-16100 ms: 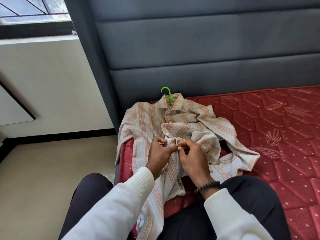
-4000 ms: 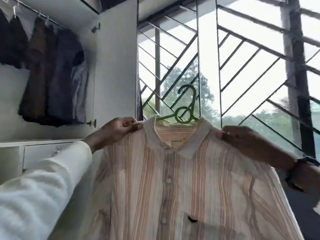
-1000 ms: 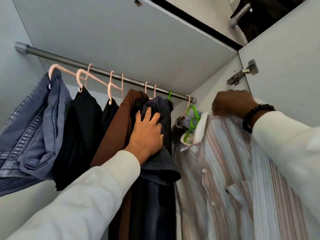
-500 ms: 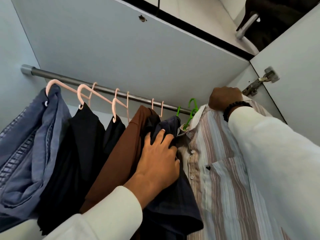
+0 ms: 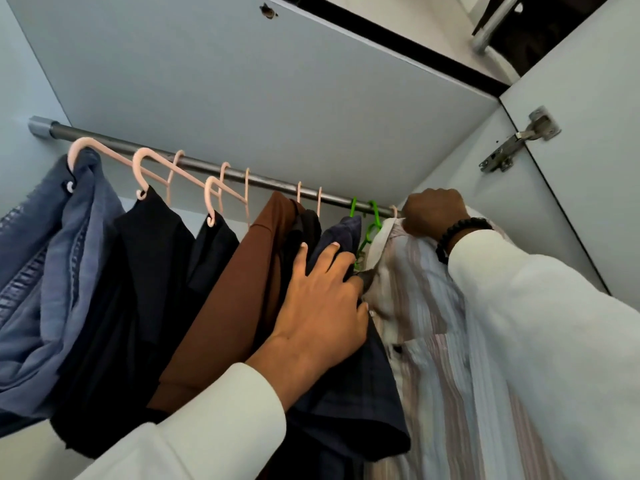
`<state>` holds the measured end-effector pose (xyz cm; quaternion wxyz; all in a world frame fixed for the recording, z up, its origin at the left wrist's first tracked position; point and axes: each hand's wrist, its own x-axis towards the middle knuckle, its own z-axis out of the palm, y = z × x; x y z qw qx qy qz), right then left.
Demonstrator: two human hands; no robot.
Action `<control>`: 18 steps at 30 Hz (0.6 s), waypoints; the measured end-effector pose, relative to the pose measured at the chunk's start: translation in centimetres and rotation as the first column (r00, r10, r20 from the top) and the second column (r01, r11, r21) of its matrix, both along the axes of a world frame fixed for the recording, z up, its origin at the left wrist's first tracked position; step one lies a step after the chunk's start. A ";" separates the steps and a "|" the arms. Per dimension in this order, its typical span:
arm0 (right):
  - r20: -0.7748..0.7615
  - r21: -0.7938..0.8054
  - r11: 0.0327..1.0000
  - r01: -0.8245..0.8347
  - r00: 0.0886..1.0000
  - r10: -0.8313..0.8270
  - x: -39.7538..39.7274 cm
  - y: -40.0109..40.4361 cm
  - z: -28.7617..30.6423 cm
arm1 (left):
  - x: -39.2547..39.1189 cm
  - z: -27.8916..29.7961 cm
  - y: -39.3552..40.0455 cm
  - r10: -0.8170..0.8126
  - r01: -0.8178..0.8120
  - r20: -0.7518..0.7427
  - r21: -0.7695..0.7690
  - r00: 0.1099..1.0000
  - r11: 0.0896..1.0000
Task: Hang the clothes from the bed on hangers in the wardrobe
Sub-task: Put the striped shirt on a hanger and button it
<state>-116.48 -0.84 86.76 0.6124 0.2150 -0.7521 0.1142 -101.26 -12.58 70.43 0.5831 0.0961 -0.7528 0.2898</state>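
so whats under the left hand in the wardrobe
The left hand presses flat on a dark navy garment hanging from the rail. Its hanger is covered by cloth.

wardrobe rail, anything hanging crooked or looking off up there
The jeans at the rail's left end hang bunched and lopsided on their pink hanger. Several pink hangers further along tilt sharply. Nothing looks damaged.

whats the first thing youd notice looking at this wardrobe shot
The two hands stand out first: the left hand presses the dark navy garment aside at centre, while the right hand grips the pale striped button-up shirt at the right end of the grey metal rail. Bright green plastic hangers show between them.
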 end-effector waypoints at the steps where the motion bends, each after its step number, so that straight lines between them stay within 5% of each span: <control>1: -0.008 0.019 1.000 0.010 1.000 -0.010 0.1 0.0 -0.6 | -0.1 0.0 0.3 -0.013 0.013 0.001 0.004 1.000 1.000; 8: -0.051 0.060 0.997 -0.040 0.998 0.043 0.6 0.9 -6.1 | -1.1 -1.3 2.8 -0.190 0.190 0.015 0.020 0.982 0.982; 13: -0.002 0.037 0.934 -0.354 0.935 0.354 2.1 2.3 -13.2 | -1.6 -3.9 4.1 -0.304 0.304 0.011 0.046 0.953 0.952; 18: 0.144 -0.001 0.877 -0.481 0.868 0.476 4.4 5.7 -20.8 | 0.2 -7.7 6.9 -0.303 0.298 0.006 0.166 0.953 0.940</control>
